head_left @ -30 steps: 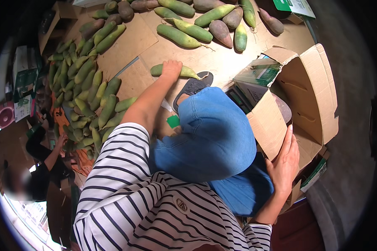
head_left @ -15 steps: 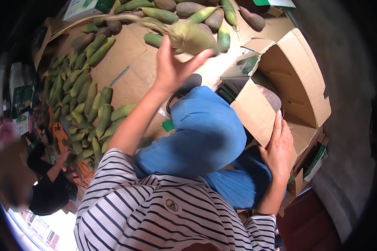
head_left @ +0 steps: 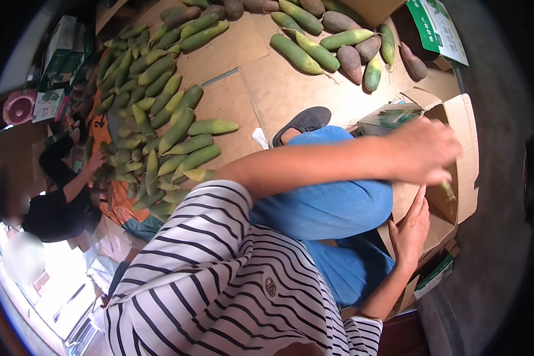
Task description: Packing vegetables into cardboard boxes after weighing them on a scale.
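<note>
The person's left hand (head_left: 422, 151), blurred, appears curled around a green radish (head_left: 448, 189), of which only the narrow end shows below the fingers. Such a radish is probably dense and fairly heavy for its length, stiff, smooth-skinned, a little slippery if damp, and crisp enough to bruise or snap under a knock; its thick middle should be the surest place to take hold, leaving the thin root end free. It is at the open mouth of the cardboard box (head_left: 464, 145), directly under the left hand and just beyond the right hand (head_left: 409, 233), whose straight fingers lie against the box's near side, gripping nothing that can be seen. Whether the radish touches the box cannot be told. Past the blue jeans (head_left: 338, 199), a pile of green radishes (head_left: 175, 130) lies to the left, well apart from both hands, with a co-worker's hand (head_left: 98, 159) at its left edge. Farthest off, a loose cluster of red and green radishes (head_left: 350, 64) lies on a cardboard sheet (head_left: 228, 101).
</note>
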Demonstrator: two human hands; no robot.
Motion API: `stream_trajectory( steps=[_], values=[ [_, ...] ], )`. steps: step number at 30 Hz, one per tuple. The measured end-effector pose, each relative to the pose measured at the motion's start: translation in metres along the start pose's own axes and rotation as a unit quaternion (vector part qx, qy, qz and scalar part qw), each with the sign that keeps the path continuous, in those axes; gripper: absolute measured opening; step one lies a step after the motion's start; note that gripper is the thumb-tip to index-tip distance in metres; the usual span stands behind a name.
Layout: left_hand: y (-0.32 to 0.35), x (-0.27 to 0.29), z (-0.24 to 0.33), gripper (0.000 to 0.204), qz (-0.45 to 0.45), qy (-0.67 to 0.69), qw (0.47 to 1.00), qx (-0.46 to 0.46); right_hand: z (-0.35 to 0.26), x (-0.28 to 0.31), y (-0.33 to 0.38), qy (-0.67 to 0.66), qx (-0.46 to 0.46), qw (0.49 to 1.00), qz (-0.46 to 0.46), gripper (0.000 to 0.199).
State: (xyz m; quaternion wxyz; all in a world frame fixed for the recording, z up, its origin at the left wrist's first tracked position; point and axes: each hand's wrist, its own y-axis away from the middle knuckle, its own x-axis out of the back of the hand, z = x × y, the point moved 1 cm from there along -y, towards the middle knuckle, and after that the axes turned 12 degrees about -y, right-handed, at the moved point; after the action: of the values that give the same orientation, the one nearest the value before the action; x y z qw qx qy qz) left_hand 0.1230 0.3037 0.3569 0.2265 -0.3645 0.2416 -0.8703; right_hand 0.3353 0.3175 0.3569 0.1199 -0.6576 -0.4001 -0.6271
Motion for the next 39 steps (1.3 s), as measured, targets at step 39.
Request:
stream_trajectory(
  steps=[39],
  values=[
    [0.264, 0.127, -0.135, 0.054, -0.064, -0.202, 0.892, 0.399, 0.011, -0.007, -0.002, -0.041, 0.004, 0.997, 0.072, 0.106]
  ],
)
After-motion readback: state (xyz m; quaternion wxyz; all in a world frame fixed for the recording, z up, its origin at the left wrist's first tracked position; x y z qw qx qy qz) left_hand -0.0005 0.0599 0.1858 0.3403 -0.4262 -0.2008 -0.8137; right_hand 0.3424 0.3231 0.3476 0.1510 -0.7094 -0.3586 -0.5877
